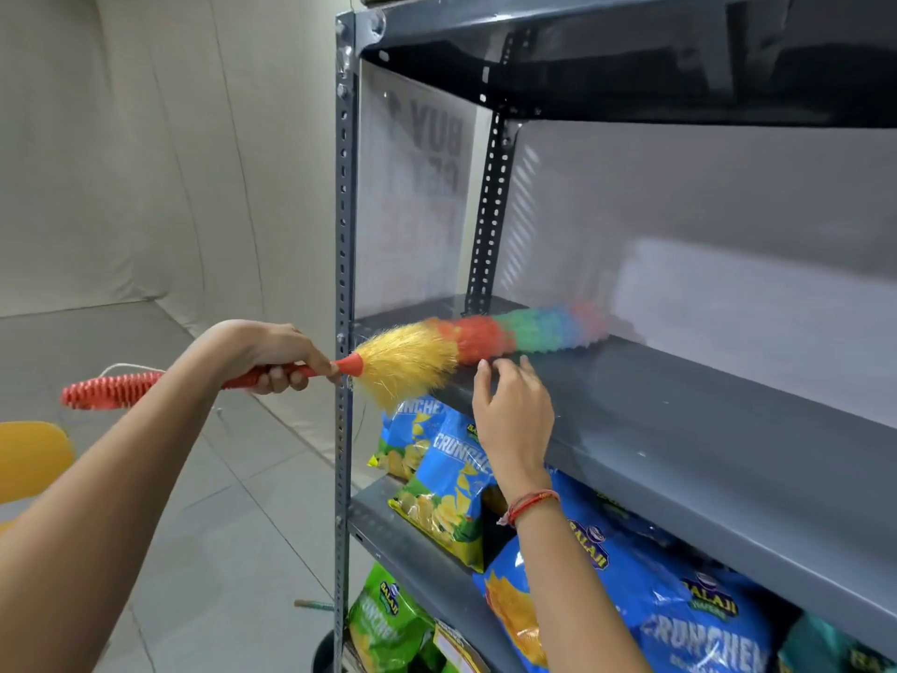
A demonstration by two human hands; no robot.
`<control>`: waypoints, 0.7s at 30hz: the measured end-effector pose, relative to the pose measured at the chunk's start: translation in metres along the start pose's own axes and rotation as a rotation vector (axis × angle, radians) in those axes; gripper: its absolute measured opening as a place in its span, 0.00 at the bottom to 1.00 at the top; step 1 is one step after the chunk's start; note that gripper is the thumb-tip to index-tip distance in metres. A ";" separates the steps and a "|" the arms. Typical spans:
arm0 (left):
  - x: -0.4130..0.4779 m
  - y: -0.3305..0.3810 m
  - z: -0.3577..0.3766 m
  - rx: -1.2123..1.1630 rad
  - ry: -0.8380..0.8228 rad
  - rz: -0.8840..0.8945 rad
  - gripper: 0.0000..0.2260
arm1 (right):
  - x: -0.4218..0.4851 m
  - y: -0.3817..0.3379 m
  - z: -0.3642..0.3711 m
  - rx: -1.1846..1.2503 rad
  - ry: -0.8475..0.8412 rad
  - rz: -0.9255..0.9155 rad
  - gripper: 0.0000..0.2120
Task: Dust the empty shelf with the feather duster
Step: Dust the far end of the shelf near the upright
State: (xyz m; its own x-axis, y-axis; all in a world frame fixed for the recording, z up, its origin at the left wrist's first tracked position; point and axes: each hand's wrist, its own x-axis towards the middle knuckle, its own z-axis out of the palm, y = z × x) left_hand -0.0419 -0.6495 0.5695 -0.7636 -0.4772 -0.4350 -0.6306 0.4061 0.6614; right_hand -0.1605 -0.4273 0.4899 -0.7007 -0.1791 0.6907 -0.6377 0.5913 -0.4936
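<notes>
A grey metal shelf (704, 429) stands bare at chest height. On it lies the head of a feather duster (475, 340), with yellow, red, green and blue bands; its far tip is blurred. My left hand (272, 354) is shut on the duster's red handle, just left of the rack's front post. My right hand (509, 410) rests on the shelf's front edge, fingers apart, just below the duster's red band, holding nothing.
The perforated front post (344, 284) stands between my left hand and the shelf. Blue and green chip bags (446, 483) fill the shelves below. Another grey shelf (631, 55) hangs above. A yellow chair (29, 459) sits at the left on a tiled floor.
</notes>
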 end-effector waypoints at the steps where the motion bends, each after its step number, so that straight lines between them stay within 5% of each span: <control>1: 0.002 0.000 -0.001 0.004 0.028 -0.011 0.08 | 0.000 -0.001 0.002 -0.009 -0.016 -0.002 0.14; 13: 0.035 -0.008 0.028 0.276 0.776 -0.019 0.09 | -0.001 -0.002 0.014 -0.153 -0.097 -0.023 0.17; 21: 0.062 0.023 0.080 0.387 0.909 0.111 0.13 | 0.001 0.003 0.020 -0.341 -0.246 -0.079 0.24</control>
State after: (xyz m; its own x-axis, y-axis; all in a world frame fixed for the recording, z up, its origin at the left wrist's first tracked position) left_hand -0.1147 -0.6072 0.5088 -0.5267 -0.7710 0.3579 -0.6873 0.6340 0.3544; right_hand -0.1694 -0.4415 0.4786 -0.7354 -0.3920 0.5527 -0.5792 0.7871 -0.2123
